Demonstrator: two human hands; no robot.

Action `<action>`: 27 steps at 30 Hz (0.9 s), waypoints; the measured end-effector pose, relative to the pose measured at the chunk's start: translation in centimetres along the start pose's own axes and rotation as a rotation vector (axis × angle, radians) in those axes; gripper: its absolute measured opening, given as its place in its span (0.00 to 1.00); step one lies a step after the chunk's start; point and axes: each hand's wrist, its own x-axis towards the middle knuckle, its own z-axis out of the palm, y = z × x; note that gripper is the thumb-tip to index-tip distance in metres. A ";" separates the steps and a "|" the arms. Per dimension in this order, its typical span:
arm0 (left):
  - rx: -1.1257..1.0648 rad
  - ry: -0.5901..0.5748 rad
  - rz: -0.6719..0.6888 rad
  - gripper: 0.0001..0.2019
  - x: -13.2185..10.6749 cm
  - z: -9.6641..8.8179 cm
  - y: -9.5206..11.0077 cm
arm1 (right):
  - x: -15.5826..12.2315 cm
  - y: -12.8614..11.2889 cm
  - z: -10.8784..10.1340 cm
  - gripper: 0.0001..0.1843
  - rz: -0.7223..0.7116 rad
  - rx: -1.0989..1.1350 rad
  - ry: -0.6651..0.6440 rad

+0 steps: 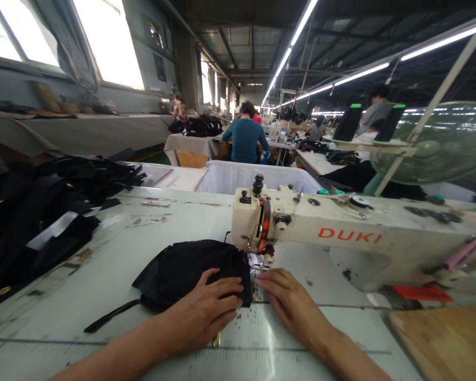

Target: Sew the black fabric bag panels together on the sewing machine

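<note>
My left hand point(206, 309) lies flat, fingers stretched, pressing on a folded piece of black fabric point(182, 270) on the sewing table point(115, 264). My right hand point(289, 299) rests flat beside it, fingertips at the fabric's edge just below the needle of a cream sewing machine marked DUKI point(341, 233). The fabric edge sits under the presser foot point(259, 264). A black strap point(109, 317) trails from the fabric toward the left.
A heap of black fabric pieces point(35, 217) lies on the left of the table. A white bin point(254, 177) stands behind the machine. A fan point(444, 143) is at right, a wooden board point(448, 338) at lower right. Other people work at tables farther back.
</note>
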 end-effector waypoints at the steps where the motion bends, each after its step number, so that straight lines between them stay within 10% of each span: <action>1: 0.011 -0.012 0.000 0.12 0.0 0.0 0.0 | 0.1 0.4 0.0 0.26 -0.039 -0.030 -0.037; 27: -0.107 0.017 0.092 0.08 0.6 -1.5 -0.7 | 0.5 1.3 1.6 0.27 -0.237 -0.297 -0.086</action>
